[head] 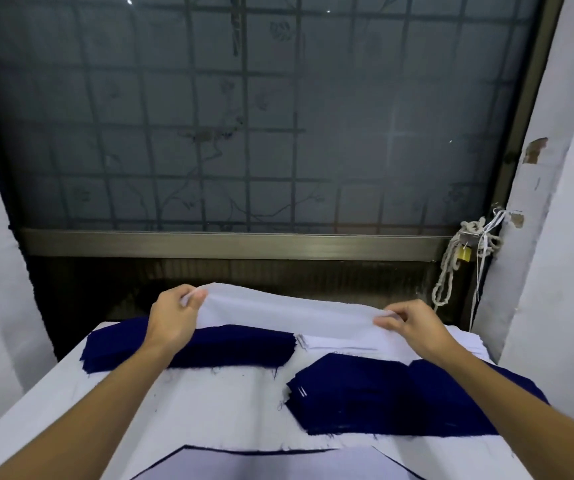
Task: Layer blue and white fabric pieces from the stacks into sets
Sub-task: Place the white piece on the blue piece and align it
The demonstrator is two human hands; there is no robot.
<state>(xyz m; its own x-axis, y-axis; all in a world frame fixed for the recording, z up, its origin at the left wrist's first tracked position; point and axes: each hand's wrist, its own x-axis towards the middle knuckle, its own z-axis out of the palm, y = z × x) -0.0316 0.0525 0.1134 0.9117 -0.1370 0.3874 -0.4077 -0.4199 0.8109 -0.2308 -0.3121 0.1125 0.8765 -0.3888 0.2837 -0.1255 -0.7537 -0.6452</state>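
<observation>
I hold a white fabric piece (278, 311) stretched above the far side of the table. My left hand (174, 317) pinches its left corner and my right hand (408, 322) pinches its right corner. Below it, a stack of dark blue pieces (237, 344) lies at the far left and a stack of white pieces (337, 341) at the far right. Another dark blue stack (365, 396) sits at the middle right. At the near edge lies a layered set (254, 465), white on top with a blue rim showing.
The table (209, 407) is covered in white cloth. A frosted window with a metal grille (244, 116) stands right behind it. Ropes and a padlock (464, 254) hang at the window's right corner. White walls close in on both sides.
</observation>
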